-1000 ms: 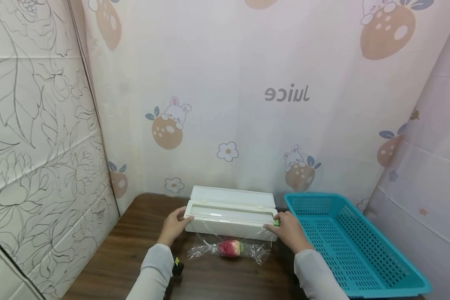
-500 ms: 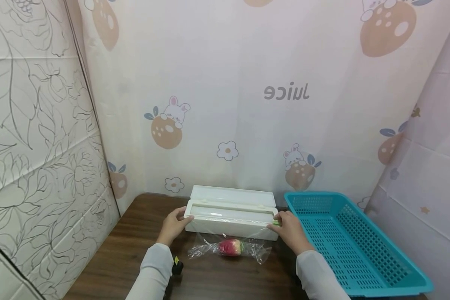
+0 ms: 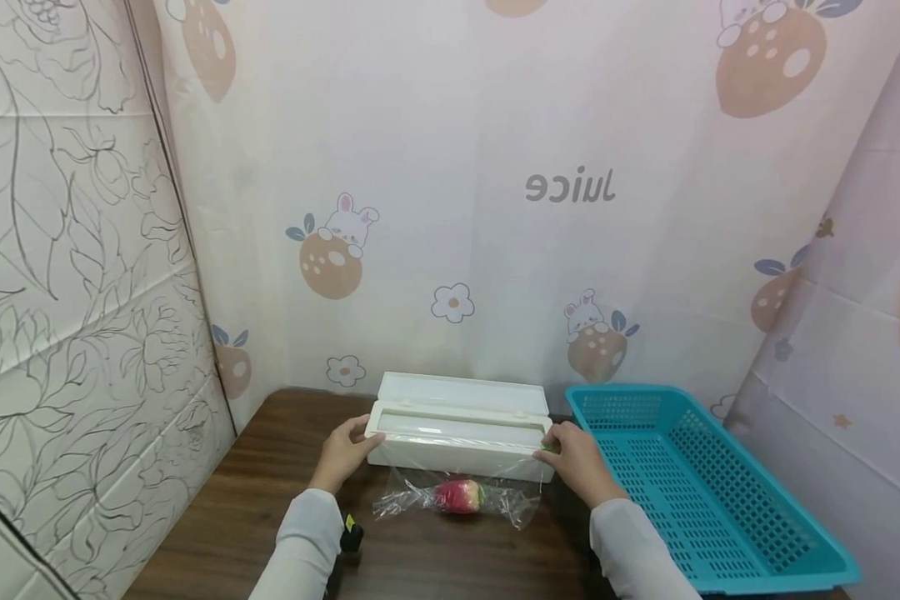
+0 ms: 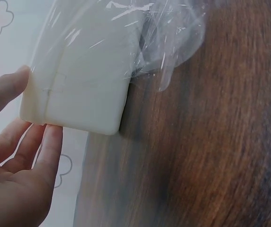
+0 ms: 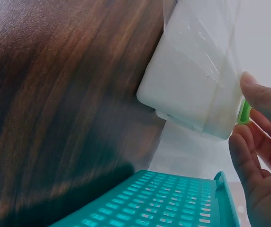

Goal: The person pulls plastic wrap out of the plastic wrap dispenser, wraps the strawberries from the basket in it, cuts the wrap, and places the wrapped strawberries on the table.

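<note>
A white cling film dispenser box (image 3: 459,458) stands on the table with its lid (image 3: 461,394) tipped up behind. My left hand (image 3: 342,456) grips its left end, thumb on the upper front edge and fingertips under the end in the left wrist view. At the other end, my right hand (image 3: 579,464) pinches a small green slider (image 5: 244,112) between thumb and fingers. Clear film (image 4: 166,40) hangs from the box's front edge. In front lies a red and yellow fruit (image 3: 457,497) inside this film, which is bunched on both sides of it.
A teal perforated basket (image 3: 708,500) stands right of the box, close to my right forearm. Near my left sleeve sits a small black object (image 3: 352,535) with a yellow mark. A patterned curtain (image 3: 450,208) hangs behind the brown wooden table (image 3: 435,567).
Both hands keep their places on the box and green slider. The head view shifts very slightly; the fruit and film stay in place.
</note>
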A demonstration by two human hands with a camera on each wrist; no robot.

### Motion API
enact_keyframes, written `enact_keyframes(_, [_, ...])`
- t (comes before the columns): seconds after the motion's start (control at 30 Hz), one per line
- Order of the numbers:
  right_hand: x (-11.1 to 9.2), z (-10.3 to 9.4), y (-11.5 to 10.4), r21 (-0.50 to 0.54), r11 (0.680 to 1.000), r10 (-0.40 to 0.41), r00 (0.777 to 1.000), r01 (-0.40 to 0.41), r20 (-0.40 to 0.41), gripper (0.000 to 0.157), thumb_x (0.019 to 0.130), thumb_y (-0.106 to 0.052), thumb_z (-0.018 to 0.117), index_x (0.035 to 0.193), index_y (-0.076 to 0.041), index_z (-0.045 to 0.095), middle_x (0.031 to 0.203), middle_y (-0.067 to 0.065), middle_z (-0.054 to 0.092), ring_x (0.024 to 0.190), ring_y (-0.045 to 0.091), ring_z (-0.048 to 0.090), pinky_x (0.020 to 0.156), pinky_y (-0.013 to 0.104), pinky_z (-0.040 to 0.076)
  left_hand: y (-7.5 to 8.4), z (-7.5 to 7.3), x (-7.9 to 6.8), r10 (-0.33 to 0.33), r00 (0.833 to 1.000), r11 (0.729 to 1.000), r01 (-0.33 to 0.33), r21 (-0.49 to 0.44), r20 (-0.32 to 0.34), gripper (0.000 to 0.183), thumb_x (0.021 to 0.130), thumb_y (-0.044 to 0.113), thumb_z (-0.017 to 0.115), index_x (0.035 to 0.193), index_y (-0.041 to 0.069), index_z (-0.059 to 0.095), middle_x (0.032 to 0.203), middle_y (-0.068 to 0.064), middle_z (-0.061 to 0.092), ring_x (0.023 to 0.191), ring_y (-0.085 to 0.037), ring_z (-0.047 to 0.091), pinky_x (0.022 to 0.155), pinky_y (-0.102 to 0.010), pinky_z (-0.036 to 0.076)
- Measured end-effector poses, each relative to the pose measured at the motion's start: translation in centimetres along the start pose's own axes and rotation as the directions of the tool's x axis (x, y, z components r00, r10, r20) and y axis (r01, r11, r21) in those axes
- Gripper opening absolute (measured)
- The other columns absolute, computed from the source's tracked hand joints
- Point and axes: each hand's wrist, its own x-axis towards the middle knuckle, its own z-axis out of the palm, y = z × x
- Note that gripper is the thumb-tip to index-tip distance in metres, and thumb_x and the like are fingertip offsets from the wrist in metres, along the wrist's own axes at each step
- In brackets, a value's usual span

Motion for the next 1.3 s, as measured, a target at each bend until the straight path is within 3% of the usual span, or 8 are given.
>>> enact_keyframes(0.23, [0.0, 0.2, 0.0, -0.028, 0.999, -0.033, 0.999, 0.032, -0.014, 0.019, 0.080, -0.016, 0.086, 0.087, -0.009, 0.070, 0.082, 0.000, 0.057, 0.072, 0.016, 0.049, 0.066, 0.034, 0.050, 0.1, -0.1, -0.3, 0.017, 1.000, 1.000, -0.017, 0.000, -0.002, 0.059, 0.090, 0.029, 0.078, 0.136, -0.001, 0.057, 0.131, -0.022, 0.061, 0.115, -0.039, 0.061, 0.090, -0.047, 0.055])
enact_keyframes(0.63, [-0.3, 0.6, 0.3, -0.056, 0.984, -0.171, 0.983, 0.167, -0.072, 0.017, 0.081, -0.012, 0.085, 0.088, -0.012, 0.070, 0.083, -0.005, 0.057, 0.073, 0.009, 0.053, 0.066, 0.031, 0.052, 0.0, 0.0, -0.1, 0.036, 0.999, 0.999, -0.036, -0.006, 0.002, 0.059, 0.089, 0.029, 0.078, 0.135, -0.001, 0.058, 0.126, -0.020, 0.064, 0.114, -0.037, 0.062, 0.090, -0.047, 0.055])
enact_keyframes(0.9, [0.5, -0.1, 0.6, 0.008, 0.973, -0.229, 0.973, 0.229, 0.013, 0.021, 0.080, -0.007, 0.084, 0.081, -0.017, 0.065, 0.079, -0.008, 0.054, 0.069, 0.008, 0.049, 0.062, 0.029, 0.048, -0.4, -0.2, 0.1, 0.043, 0.999, 0.999, -0.043, -0.001, 0.004, 0.060, 0.088, 0.030, 0.079, 0.135, -0.002, 0.058, 0.124, -0.020, 0.064, 0.113, -0.037, 0.063, 0.091, -0.046, 0.055])
enact_keyframes(1.0, [0.7, -0.2, 0.5, 0.014, 0.961, -0.277, 0.960, 0.276, 0.035, 0.022, 0.080, -0.004, 0.083, 0.083, -0.017, 0.066, 0.081, -0.008, 0.056, 0.070, 0.007, 0.050, 0.063, 0.028, 0.049, -0.5, -0.2, 0.1, 0.041, 0.999, 0.999, -0.041, 0.002, 0.006, 0.060, 0.088, 0.030, 0.079, 0.134, -0.002, 0.058, 0.125, -0.021, 0.064, 0.113, -0.037, 0.063, 0.091, -0.046, 0.055])
enact_keyframes(1.2, [0.8, 0.2, 0.6, 0.029, 0.908, -0.419, 0.908, 0.418, 0.028, 0.025, 0.081, 0.008, 0.076, 0.090, -0.014, 0.067, 0.088, -0.005, 0.061, 0.076, 0.008, 0.055, 0.068, 0.028, 0.053, -0.5, -0.3, 0.2, 0.050, 0.999, 0.999, -0.050, 0.001, 0.011, 0.060, 0.088, 0.030, 0.079, 0.134, -0.002, 0.059, 0.124, -0.021, 0.065, 0.113, -0.038, 0.064, 0.091, -0.047, 0.054])
enact_keyframes(1.3, [0.8, 0.3, 0.7, 0.025, 0.900, -0.435, 0.900, 0.435, 0.025, 0.027, 0.080, 0.010, 0.075, 0.090, -0.014, 0.067, 0.088, -0.005, 0.062, 0.078, 0.008, 0.057, 0.069, 0.027, 0.054, -0.5, -0.2, 0.1, 0.042, 0.999, 0.999, -0.042, -0.002, 0.010, 0.059, 0.088, 0.030, 0.079, 0.134, -0.001, 0.059, 0.124, -0.020, 0.065, 0.113, -0.037, 0.064, 0.091, -0.047, 0.054])
